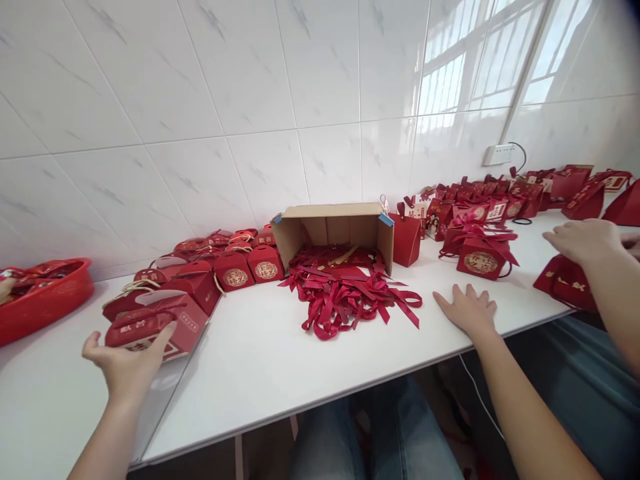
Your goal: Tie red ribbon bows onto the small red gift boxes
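At the left, my left hand (125, 363) grips a red gift box (186, 325) with thumb and fingers on either side. The box has a cord across its top and stands at the front of a group of similar red boxes (234, 271). My right hand (467, 310) rests on the white table (270, 360), fingers spread, holding nothing. Between my hands, a heap of dark red ribbons (340, 300) spills out of a cardboard box (333, 212) lying on its side. Beyond my right hand stands a red box with a pink bow (481, 261).
A red plastic basin (75, 290) sits at the far left. Many finished-looking red boxes (493, 200) line the tiled wall at right. A co-worker's hand (587, 243) is over a red bag (565, 280) at the right edge. A socket (499, 155) is on the wall.
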Motion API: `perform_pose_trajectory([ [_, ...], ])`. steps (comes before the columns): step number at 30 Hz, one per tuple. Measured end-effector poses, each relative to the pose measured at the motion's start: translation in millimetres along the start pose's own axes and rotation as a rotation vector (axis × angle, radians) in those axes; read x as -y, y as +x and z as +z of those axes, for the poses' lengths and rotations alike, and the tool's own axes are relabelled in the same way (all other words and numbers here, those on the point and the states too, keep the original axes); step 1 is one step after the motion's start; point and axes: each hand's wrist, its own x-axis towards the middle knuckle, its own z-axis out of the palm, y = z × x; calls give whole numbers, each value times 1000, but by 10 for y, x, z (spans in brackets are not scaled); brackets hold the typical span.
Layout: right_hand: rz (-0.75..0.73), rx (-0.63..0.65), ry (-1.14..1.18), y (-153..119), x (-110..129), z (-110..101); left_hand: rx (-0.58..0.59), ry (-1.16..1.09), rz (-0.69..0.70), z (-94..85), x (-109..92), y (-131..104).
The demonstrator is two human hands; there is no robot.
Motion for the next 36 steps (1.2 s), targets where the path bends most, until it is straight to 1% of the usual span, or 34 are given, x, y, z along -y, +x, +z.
perform_pose_trajectory([
  [1, 0, -6, 3, 0, 0, 5, -33, -96, -59, -23, -87, -41],
  [2, -1, -12, 5, 1, -2, 12, -40, -199, -95, -49, -184, -97],
  [4, -3, -23, 8, 11, -13, 34, 20, -384, -68, -92, -379, -252],
  [6, -7, -34, 22, 29, -33, 56, 217, -574, -3, -84, -536, -460],
  [7, -7, -42, 40, 37, -44, 62, 326, -636, 37, -53, -592, -581],
  [9, -22, -100, 130, 35, -59, 52, 519, -646, 125, 61, -661, -842],
  [10, -56, -156, 214, 13, -53, 33, 606, -622, 154, 134, -679, -972],
  [11, -118, -230, 319, -30, -32, 3, 646, -577, 145, 210, -690, -1093],
  [13, -327, -364, 547, -200, 79, -83, 725, -562, 53, 339, -698, -1283],
  [14, -462, -392, 640, -330, 174, -134, 725, -560, 37, 384, -699, -1344],
  [15, -608, -341, 700, -484, 297, -183, 725, -565, 26, 411, -698, -1381],
  [16, -744, -249, 752, -655, 443, -226, 722, -575, 26, 424, -697, -1398],
  [18, -994, -4, 769, -1001, 779, -276, 724, -592, 30, 416, -693, -1393],
  [19, -1076, 71, 754, -1153, 952, -277, 731, -601, 25, 403, -691, -1382],
  [20, -1107, 92, 744, -1281, 1118, -264, 734, -606, 20, 389, -689, -1372],
  [21, -1124, 80, 729, -1378, 1267, -240, 731, -606, 17, 375, -687, -1365],
  [23, -1105, 22, 734, -1482, 1492, -186, 722, -601, 15, 354, -683, -1364],
  [24, -1081, -8, 756, -1497, 1558, -172, 719, -599, 15, 347, -682, -1368],
  [25, -1046, -33, 795, -1495, 1589, -178, 718, -595, 17, 344, -681, -1374],
  [27, -938, -56, 942, -1473, 1544, -265, 717, -587, 28, 345, -680, -1387],
  [29, -765, -49, 1215, -1476, 1374, -450, 707, -577, 41, 354, -682, -1393],
  [30, -660, -32, 1400, -1502, 1257, -567, 699, -572, 42, 361, -684, -1391],
  [32, -441, -56, 1815, -1612, 1003, -809, 686, -558, 27, 369, -690, -1379],
  [34, -340, -116, 2143, -1790, 784, -1012, 642, -545, 47, 357, -705, -1370],
  [35, -317, -156, 2249, -1890, 709, -1084, 579, -535, 104, 339, -720, -1377],
  [36, -303, -163, 2295, -1991, 665, -1135, 506, -533, 177, 310, -743, -1400],
])
